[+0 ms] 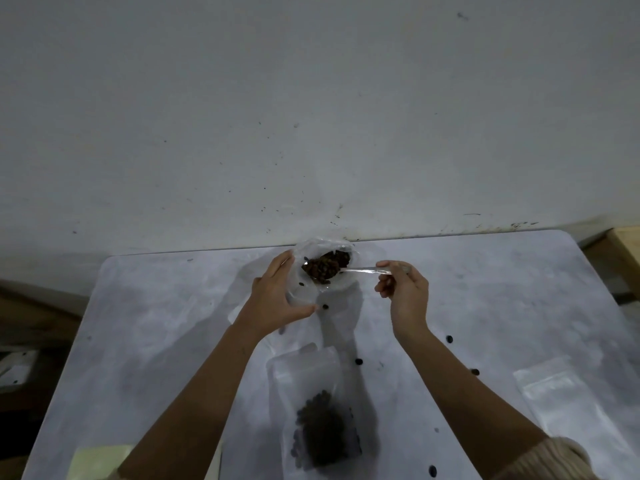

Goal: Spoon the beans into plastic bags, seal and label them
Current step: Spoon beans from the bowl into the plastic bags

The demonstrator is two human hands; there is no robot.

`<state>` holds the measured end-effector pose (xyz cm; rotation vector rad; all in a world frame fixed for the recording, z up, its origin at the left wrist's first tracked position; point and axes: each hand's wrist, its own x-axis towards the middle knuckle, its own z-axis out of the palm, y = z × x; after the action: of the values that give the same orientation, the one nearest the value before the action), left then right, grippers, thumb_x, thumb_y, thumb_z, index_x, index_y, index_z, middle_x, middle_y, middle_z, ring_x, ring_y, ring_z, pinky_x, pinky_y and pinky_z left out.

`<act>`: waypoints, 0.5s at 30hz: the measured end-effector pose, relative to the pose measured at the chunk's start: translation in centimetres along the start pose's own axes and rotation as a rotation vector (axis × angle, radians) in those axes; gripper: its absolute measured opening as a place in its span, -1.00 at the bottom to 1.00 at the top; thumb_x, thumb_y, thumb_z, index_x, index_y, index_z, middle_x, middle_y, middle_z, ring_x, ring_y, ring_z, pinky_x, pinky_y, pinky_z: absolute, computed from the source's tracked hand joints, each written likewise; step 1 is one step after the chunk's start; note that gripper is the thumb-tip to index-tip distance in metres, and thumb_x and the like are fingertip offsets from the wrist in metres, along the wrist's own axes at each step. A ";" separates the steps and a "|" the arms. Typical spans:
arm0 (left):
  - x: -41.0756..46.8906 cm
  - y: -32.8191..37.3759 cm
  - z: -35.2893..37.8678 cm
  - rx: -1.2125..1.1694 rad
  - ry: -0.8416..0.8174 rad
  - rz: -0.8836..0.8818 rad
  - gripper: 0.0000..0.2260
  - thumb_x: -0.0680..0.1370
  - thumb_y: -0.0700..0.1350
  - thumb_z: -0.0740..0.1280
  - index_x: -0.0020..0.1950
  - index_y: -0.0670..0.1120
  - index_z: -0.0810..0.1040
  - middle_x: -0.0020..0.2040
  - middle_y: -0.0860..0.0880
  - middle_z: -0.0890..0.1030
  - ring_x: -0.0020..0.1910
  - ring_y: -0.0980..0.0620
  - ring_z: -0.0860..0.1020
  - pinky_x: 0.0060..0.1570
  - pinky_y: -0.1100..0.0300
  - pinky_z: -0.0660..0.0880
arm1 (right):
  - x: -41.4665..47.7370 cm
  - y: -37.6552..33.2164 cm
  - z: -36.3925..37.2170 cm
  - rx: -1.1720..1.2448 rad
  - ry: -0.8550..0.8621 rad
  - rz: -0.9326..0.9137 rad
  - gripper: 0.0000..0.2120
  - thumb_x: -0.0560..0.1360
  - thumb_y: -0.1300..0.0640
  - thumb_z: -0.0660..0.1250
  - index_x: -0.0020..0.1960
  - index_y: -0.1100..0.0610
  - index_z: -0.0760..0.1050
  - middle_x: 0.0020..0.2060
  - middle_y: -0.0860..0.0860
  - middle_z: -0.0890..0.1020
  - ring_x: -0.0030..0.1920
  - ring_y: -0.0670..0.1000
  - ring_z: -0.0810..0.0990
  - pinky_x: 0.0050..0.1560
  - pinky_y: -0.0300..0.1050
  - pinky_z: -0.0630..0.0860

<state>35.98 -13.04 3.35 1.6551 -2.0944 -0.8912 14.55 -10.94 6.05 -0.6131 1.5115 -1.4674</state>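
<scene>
Pale table (156, 323), left hand (273, 303) forward, grip curled round open bag (303, 291), right hand (405, 292) raised, grip pinching bean-laden spoon (360, 270)

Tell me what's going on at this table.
A person is bagging beans. The left hand holds a clear plastic bag open at the table's far edge; the right hand holds a spoon heaped with beans at its mouth. A partly filled bag lies nearer, an empty bag to its right, stray beans around.

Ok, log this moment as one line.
left hand: holds clear bag | right hand: holds spoon of beans | pouch: part-filled
</scene>
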 end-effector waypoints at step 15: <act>-0.2 -0.5 0.5 -0.106 0.040 -0.009 -0.06 0.25 0.27 0.44 0.51 -0.01 0.13 0.51 0.15 0.10 0.35 0.31 0.13 0.45 0.02 0.14 | -0.2 2.5 -1.3 -0.411 -0.172 -0.380 -0.79 0.58 0.25 0.17 0.12 0.17 0.55 -0.10 0.03 0.53 -0.21 -0.14 0.58 -0.21 -0.38 0.51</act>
<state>36.13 -12.82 2.65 1.6159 -1.9802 -0.9469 14.13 -9.74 3.57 -1.2980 1.6299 -1.3363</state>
